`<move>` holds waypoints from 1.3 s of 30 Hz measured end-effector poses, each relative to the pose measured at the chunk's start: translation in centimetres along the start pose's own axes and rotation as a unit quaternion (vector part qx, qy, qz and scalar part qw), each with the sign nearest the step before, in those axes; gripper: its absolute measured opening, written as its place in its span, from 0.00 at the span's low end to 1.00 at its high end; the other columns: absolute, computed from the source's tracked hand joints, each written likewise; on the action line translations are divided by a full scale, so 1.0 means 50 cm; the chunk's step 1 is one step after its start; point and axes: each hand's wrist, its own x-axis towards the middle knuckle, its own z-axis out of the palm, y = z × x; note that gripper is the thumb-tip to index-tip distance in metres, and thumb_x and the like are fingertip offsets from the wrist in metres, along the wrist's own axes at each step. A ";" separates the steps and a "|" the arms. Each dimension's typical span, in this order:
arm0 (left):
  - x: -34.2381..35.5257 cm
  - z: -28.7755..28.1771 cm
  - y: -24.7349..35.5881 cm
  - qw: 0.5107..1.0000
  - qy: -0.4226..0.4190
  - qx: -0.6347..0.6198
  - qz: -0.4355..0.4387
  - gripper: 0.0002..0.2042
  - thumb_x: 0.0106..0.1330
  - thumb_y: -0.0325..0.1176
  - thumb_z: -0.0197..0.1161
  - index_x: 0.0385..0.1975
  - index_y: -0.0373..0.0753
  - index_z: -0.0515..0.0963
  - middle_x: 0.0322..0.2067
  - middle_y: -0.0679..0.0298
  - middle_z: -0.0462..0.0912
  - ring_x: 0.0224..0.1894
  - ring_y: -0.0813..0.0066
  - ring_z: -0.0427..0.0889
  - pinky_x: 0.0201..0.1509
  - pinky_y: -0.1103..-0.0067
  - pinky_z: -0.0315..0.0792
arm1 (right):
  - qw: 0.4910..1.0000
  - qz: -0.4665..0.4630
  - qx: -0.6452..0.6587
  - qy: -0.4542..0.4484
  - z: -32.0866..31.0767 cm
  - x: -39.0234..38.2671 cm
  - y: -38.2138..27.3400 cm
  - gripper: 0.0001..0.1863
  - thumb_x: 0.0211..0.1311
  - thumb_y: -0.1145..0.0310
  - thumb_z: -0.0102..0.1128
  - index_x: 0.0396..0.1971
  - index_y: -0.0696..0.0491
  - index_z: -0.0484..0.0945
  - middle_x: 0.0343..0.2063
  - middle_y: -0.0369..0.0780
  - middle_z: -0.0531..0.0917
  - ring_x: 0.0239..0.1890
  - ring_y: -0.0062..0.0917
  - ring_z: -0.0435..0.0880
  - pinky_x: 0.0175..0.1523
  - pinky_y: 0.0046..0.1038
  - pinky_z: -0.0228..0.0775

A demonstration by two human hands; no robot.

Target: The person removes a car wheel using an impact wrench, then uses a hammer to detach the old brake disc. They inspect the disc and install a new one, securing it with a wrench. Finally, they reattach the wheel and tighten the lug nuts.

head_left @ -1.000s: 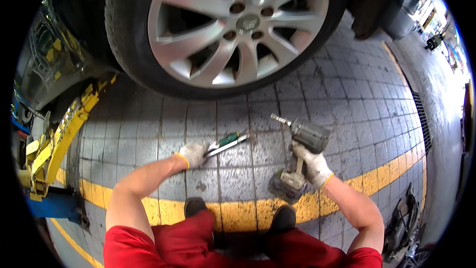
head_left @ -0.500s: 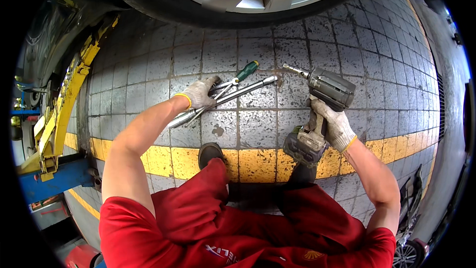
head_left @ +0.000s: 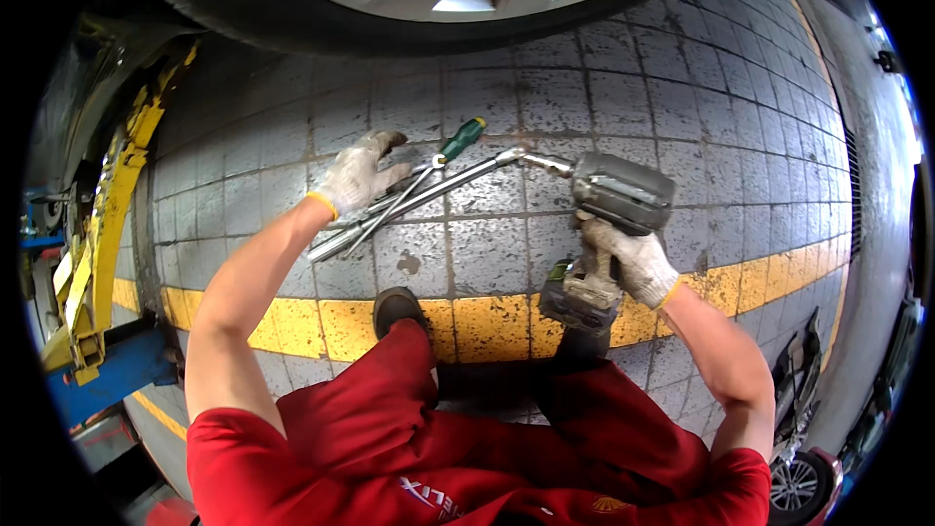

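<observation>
Grey driver [head_left: 623,193] gripped in the right hand [head_left: 635,258]; the left hand [head_left: 356,175] is spread beside a bar [head_left: 467,178] and screwdriver [head_left: 462,139] on the floor [head_left: 487,244]. Should the driver dip, its bit [head_left: 545,164] could knock the bar and set the screwdriver rolling.

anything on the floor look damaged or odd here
The yellow stripe looks worn, its paint flecked dark, and a dark blotch shows beside the loosely crossed tools; stain or chip, I can't tell.
</observation>
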 end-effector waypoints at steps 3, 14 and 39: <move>-0.025 -0.004 0.126 0.966 0.146 0.026 0.211 0.30 0.69 0.41 0.70 0.66 0.28 0.74 0.60 0.38 0.80 0.64 0.43 0.81 0.69 0.59 0.78 | 0.999 0.009 -0.011 -0.035 0.021 0.009 -0.007 0.21 0.65 0.66 0.74 0.57 0.53 0.83 0.48 0.39 0.88 0.46 0.23 0.84 0.51 0.32 0.80; -0.052 0.025 0.327 0.972 -0.013 -0.032 0.233 0.32 0.63 0.59 0.76 0.42 0.31 0.76 0.28 0.46 0.84 0.33 0.45 0.89 0.32 0.61 0.82 | 0.997 0.035 -0.033 -0.067 0.063 -0.005 0.020 0.23 0.67 0.65 0.71 0.59 0.56 0.81 0.45 0.36 0.86 0.44 0.21 0.81 0.50 0.30 0.79; -0.019 0.026 -0.130 0.983 -0.079 0.144 0.082 0.19 0.72 0.36 0.65 0.60 0.38 0.81 0.47 0.48 0.83 0.53 0.49 0.85 0.60 0.59 0.80 | 0.997 0.037 0.062 -0.001 0.040 -0.001 0.030 0.16 0.65 0.71 0.67 0.53 0.52 0.79 0.40 0.38 0.85 0.28 0.24 0.82 0.35 0.32 0.80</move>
